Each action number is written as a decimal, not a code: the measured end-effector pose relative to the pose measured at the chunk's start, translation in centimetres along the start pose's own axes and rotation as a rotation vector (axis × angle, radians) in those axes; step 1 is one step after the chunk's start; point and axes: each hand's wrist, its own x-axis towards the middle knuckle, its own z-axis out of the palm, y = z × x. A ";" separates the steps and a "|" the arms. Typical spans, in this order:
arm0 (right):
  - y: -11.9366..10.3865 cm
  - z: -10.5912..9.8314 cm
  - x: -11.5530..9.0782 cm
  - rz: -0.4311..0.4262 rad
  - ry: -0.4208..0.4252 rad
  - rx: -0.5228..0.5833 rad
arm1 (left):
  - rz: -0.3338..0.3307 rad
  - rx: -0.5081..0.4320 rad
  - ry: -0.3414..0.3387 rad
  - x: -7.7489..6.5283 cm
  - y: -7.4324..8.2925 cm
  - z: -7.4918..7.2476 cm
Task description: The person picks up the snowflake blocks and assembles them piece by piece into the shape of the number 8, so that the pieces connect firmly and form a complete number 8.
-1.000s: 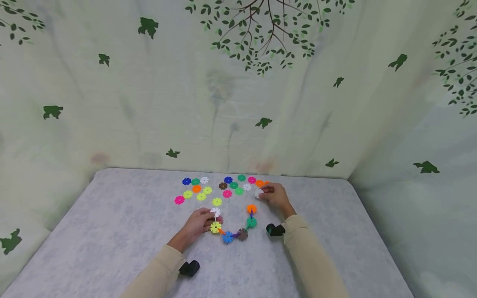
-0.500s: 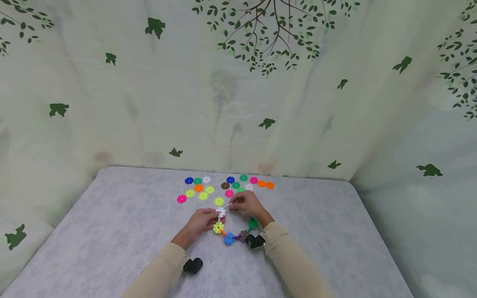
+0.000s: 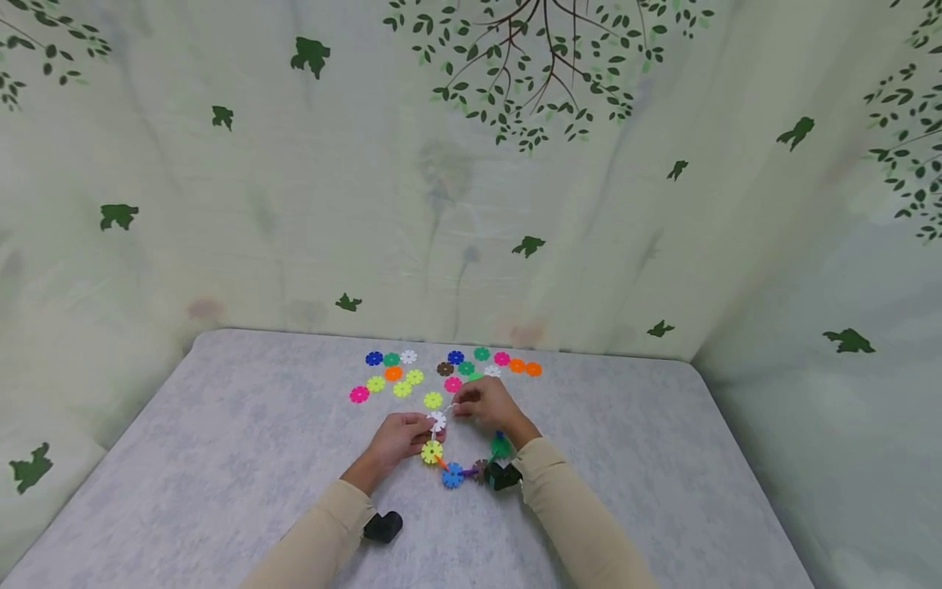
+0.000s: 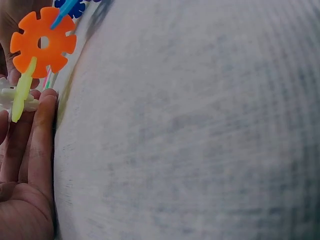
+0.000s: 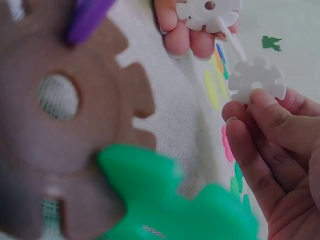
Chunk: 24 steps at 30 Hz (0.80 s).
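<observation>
Notched plastic snowflake discs are joined into a curved chain, with a yellow disc (image 3: 432,452), a blue disc (image 3: 452,476), a brown disc (image 5: 25,130) and a green disc (image 3: 500,446). My left hand (image 3: 399,440) holds the white disc (image 5: 197,16) at the chain's left end. Between thumb and fingers, my right hand (image 3: 487,405) pinches a second white disc (image 5: 250,80). In the right wrist view a white piece edge-on spans between those two white discs, its tip right at the second one's rim. The right forearm hides the chain's right end in the head view.
Several loose discs lie behind the hands, among them a pink disc (image 3: 359,394), an orange disc (image 3: 533,370) and a yellow-green disc (image 3: 432,400). The grey cloth-covered table (image 3: 221,458) meets a leaf-printed curtain (image 3: 368,204) at its back edge.
My right hand has brought a white disc leftward from the right of the loose discs to the left hand's white disc. The left hand keeps its hold; the last half second shows little motion.
</observation>
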 end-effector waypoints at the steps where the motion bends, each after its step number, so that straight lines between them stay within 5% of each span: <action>1: -0.1 0.0 0.0 0.005 0.001 -0.004 | 0.001 -0.001 0.000 0.0 0.0 0.0; 18: -0.7 0.4 0.5 -0.006 -0.042 0.017 | 0.013 0.039 0.002 0.2 0.1 0.1; 21: -0.6 0.1 0.3 0.015 -0.070 0.013 | 0.005 0.047 -0.036 0.1 0.1 0.1; 24: -0.6 -0.1 0.1 0.000 -0.106 0.012 | 0.015 0.043 -0.144 0.1 0.0 -0.3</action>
